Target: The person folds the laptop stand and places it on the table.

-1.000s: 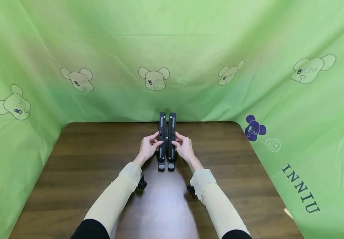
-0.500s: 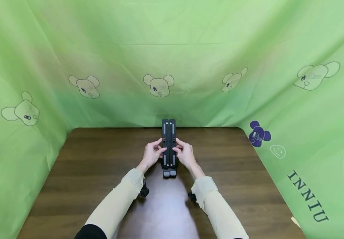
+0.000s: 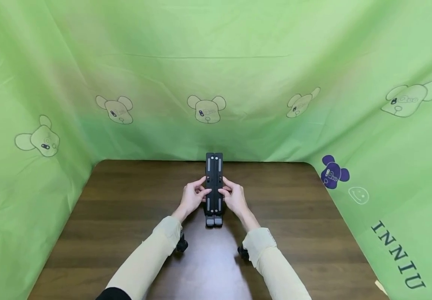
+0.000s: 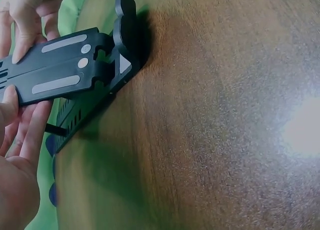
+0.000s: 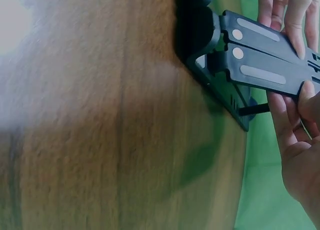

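Observation:
A black folding laptop stand (image 3: 214, 200) with grey pads stands near the table's far edge, its two long bars side by side. My left hand (image 3: 193, 196) pinches the left bar, thumb on top and fingers underneath. On the other side, my right hand (image 3: 234, 199) pinches the right bar the same way. In the left wrist view the stand (image 4: 57, 65) shows its upper bars raised at an angle over lower legs on the wood. The right wrist view shows the stand's top bars (image 5: 265, 60) meeting along a thin seam, with a strut beneath.
The brown wooden table (image 3: 133, 233) has a bright glare in front of the stand. A green curtain (image 3: 156, 137) printed with bear heads hangs behind and along both sides. Dark wrist cameras are strapped below both cuffs. A small pale piece (image 3: 380, 286) lies at the table's right edge.
The stand's two bars, apart a second ago, have come together as both hands moved inward. Both hands keep their grip. The head view has shifted slightly.

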Tool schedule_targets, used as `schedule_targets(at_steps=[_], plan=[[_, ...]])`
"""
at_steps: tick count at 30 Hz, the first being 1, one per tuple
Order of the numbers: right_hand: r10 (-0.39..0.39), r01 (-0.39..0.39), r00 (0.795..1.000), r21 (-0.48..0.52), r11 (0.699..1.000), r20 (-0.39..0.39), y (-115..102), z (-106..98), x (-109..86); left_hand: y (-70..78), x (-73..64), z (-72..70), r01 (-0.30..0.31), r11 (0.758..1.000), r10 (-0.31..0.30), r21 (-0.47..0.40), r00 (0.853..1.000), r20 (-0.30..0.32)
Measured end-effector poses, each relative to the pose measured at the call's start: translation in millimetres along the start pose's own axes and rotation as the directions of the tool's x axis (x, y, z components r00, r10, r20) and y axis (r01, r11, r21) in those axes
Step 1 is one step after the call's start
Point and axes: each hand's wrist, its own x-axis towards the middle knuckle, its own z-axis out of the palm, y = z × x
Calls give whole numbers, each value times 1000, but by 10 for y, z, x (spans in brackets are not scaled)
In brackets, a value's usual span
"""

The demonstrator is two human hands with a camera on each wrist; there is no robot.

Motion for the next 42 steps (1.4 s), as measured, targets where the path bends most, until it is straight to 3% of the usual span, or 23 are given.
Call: schedule_targets(at_steps=[14,32,42], plan=[[46,-46,999,36,998,2,111,28,-115,-102,-94,54,9,1000,-9,0,1000,1],[16,-15,1000,29,999,-17,17,-15,-10,-4,-1,25,-35,999,35,-4,999,-8],[22,-22,1000,40,999,-11,19,-5,-38,-40,-10,23,-14,1000,14,5,1000,-4]])
